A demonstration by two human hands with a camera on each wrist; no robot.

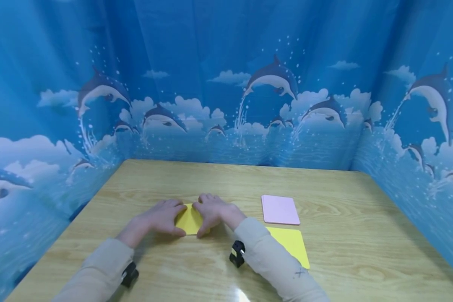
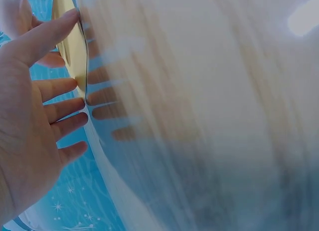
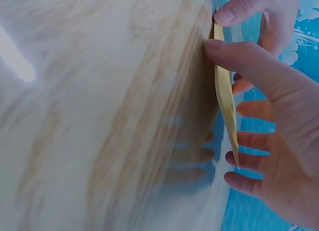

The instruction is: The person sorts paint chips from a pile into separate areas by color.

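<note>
A folded piece of yellow paper [image 1: 189, 221] lies on the table between both hands, its layers slightly raised in the wrist views. My left hand [image 1: 165, 217] holds its left side, the thumb at the near edge and the fingers around the left and far edges. On the opposite side my right hand [image 1: 210, 213] grips the paper, thumb at the near edge and fingers behind it. The two hands are close together. In the right wrist view the folded paper [image 3: 226, 94] appears as a thin, slanted wedge beside the thumb. The fingers cover parts of its sides.
To the right lies a stack of pink square sheets [image 1: 280, 209]. Nearer sits a yellow square sheet [image 1: 291, 244], partly covered by the right sleeve. The wooden table [image 1: 343, 235] is bordered by a blue dolphin-print curtain [image 1: 211, 50].
</note>
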